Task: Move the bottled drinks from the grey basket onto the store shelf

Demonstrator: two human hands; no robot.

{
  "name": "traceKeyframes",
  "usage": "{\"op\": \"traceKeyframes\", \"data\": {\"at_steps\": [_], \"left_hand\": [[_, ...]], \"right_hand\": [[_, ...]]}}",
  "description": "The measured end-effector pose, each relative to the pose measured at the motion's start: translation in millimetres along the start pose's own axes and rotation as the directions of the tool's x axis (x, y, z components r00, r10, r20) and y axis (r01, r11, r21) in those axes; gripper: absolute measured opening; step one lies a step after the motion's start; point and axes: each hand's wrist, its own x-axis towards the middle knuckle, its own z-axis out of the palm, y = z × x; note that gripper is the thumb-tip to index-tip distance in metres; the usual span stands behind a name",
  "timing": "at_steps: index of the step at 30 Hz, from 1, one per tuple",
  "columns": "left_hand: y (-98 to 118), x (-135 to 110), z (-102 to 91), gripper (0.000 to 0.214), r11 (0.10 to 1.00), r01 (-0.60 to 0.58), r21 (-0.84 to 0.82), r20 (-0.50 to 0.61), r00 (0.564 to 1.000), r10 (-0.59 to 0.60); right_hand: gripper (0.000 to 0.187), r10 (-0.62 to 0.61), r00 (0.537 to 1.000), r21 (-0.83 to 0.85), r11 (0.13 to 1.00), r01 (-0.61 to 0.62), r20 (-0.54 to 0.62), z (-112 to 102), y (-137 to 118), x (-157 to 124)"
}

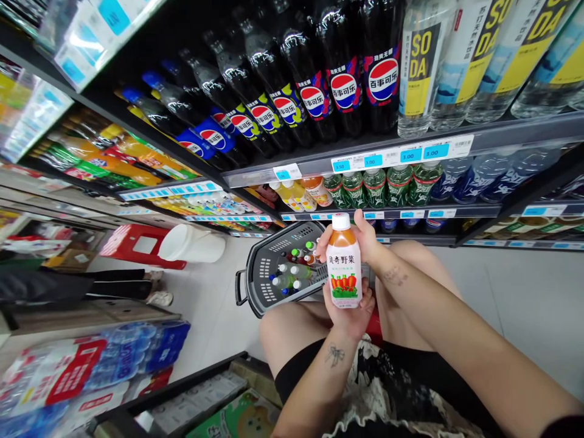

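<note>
I hold a small orange juice bottle with a white cap and a white label upright in front of me, over my bare knees. My left hand cups its base from below. My right hand wraps around its upper part from behind, thumb near the cap. Just beyond the bottle a grey shopping basket stands on the floor with several small bottles lying in it.
Drink shelves face me: dark cola bottles on top, clear soda bottles to the right, green bottles on the shelf below. A white bucket and red stool stand at left. Water packs lie lower left.
</note>
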Motion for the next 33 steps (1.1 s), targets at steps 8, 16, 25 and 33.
{"op": "traceKeyframes", "data": {"at_steps": [8, 16, 25, 33], "left_hand": [[-3.1, 0.4, -1.0, 0.052, 1.000, -0.009, 0.005, -0.015, 1.000, 0.009], [-4.0, -0.6, -0.9, 0.055, 1.000, -0.021, 0.008, -0.037, 0.999, 0.021], [-3.6, 0.9, 2.1, 0.054, 0.999, -0.025, 0.041, -0.017, 1.000, 0.026], [-4.2, 1.5, 2.8, 0.053, 0.999, -0.012, 0.032, 0.004, 1.000, 0.012]], "right_hand": [[0.103, -0.030, 0.999, -0.018, 0.999, 0.031, 0.037, 0.1, 1.6, -1.8], [0.100, -0.052, 0.996, 0.040, 0.998, 0.050, 0.070, -1.9, 1.5, -1.4], [0.102, -0.050, 0.992, 0.092, 0.995, 0.040, 0.113, -6.1, 2.4, 1.1], [0.099, -0.091, 0.983, 0.107, 0.991, 0.075, 0.157, -7.9, 3.6, 0.7]]}}
